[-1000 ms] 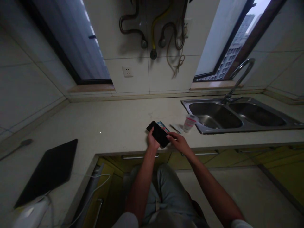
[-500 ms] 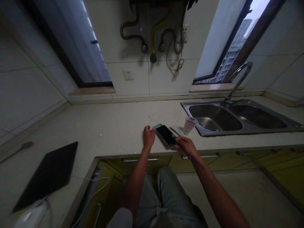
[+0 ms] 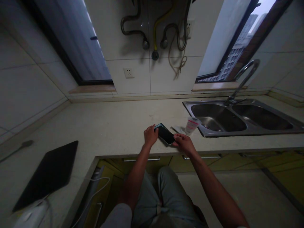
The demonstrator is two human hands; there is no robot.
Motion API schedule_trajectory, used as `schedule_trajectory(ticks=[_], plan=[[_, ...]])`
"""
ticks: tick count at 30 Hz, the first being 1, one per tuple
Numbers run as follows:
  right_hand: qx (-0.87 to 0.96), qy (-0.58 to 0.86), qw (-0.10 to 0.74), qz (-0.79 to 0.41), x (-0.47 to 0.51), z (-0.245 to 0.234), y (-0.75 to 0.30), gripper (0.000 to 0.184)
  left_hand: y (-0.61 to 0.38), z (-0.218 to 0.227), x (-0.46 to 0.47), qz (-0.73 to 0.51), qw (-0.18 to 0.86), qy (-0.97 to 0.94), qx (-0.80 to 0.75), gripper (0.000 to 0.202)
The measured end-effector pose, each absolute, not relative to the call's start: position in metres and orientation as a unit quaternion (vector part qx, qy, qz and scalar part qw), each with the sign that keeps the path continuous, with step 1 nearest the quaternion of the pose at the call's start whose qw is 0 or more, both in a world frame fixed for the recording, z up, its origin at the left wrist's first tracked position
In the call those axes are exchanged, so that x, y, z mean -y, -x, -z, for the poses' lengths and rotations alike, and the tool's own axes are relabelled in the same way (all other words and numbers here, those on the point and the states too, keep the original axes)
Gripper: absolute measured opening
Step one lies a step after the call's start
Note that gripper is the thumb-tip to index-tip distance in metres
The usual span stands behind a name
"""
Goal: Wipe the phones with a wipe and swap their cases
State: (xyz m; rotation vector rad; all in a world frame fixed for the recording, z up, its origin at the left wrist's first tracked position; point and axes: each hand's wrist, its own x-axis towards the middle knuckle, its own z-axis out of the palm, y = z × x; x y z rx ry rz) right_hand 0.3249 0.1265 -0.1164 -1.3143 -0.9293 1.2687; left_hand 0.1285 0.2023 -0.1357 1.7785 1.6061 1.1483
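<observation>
A smartphone (image 3: 165, 134) with a dark screen is held low over the counter, face up, between my two hands. Closed on its far left corner is my left hand (image 3: 150, 136), thumb on the near side. My right hand (image 3: 185, 144) pinches the near right end, with a small pale bit showing at the fingertips. Light blue shows along the phone's far edge; whether it is a case or a separate piece I cannot tell. Just beyond my right hand, a clear plastic cup (image 3: 192, 125) with red markings stands beside a thin flat item (image 3: 176, 129).
A double-bowl steel sink (image 3: 201, 130) with a curved faucet (image 3: 247, 77) is set into the counter (image 3: 114, 126) at right. On the left counter lie a black flat panel (image 3: 48, 174), a white device (image 3: 33, 215) with a cable, and a long-handled tool (image 3: 26, 144).
My left hand has moved right onto the phone's far corner. The light blue piece, which stuck out past the phone's far end, now lines up more closely with it.
</observation>
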Motion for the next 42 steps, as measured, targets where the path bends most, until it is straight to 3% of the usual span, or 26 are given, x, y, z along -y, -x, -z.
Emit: schedule_trajectory(ticks=[5,14,20,24,32,42], plan=[[0.372,0.561,0.535,-0.511,-0.137,0.120,-0.322,0.026,-0.127,0.136,-0.203,-0.442,0.285,-0.623,-0.578,0.033],[0.424,0.589,0.516,-0.455,-0.128,0.118,-0.327,0.041,-0.128,0.138,-0.203,-0.429,0.260,-0.650,-0.571,0.030],[0.509,0.624,0.384,-0.451,-0.140,0.113,-0.335,0.044,-0.130,0.131,-0.201,-0.377,0.227,-0.667,-0.601,0.035],[0.531,0.626,0.291,-0.492,-0.156,0.096,-0.342,0.021,-0.133,0.129,-0.200,-0.298,0.146,-0.708,-0.623,0.042],[0.561,0.619,0.185,-0.518,-0.168,0.073,-0.339,0.030,-0.138,0.130,-0.197,-0.267,0.088,-0.719,-0.636,0.042],[0.658,0.626,0.056,-0.415,-0.188,0.058,-0.330,0.038,-0.141,0.131,-0.194,-0.246,0.038,-0.732,-0.635,0.043]])
